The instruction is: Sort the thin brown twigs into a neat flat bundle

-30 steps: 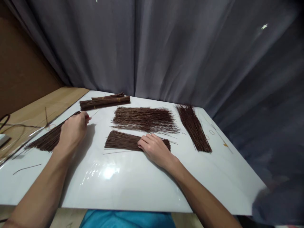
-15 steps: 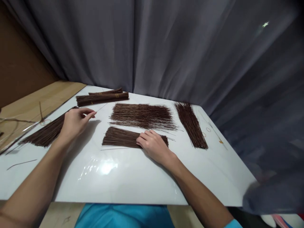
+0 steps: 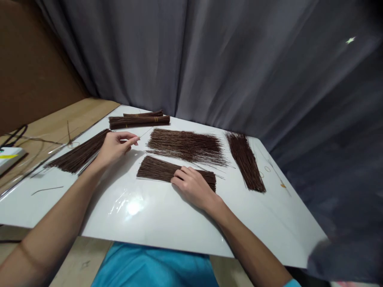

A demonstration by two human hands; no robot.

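Note:
My right hand (image 3: pixel 193 184) lies with its fingers stretched flat on a small flat pile of thin dark brown sticks (image 3: pixel 155 170) near the middle of the white table (image 3: pixel 167 223). My left hand (image 3: pixel 115 145) hovers left of that pile, thumb and forefinger pinched on one thin stick (image 3: pixel 143 134) that points up toward the tied bundles. A long loose pile of sticks (image 3: pixel 79 153) lies just left of my left hand. A wider spread of sticks (image 3: pixel 187 145) lies behind the small pile.
Two tied stick bundles (image 3: pixel 139 119) lie at the table's far edge. Another stick pile (image 3: pixel 245 161) lies at the right, beside small rubber bands (image 3: pixel 267 169). A single stick (image 3: pixel 47 190) lies front left. A grey curtain (image 3: pixel 209 59) hangs behind; a wooden surface (image 3: pixel 60 123) with cords is at left.
My left hand has moved right, away from the long left pile, and now pinches a single thin stick. My right hand stays on the small pile. The camera shifted slightly.

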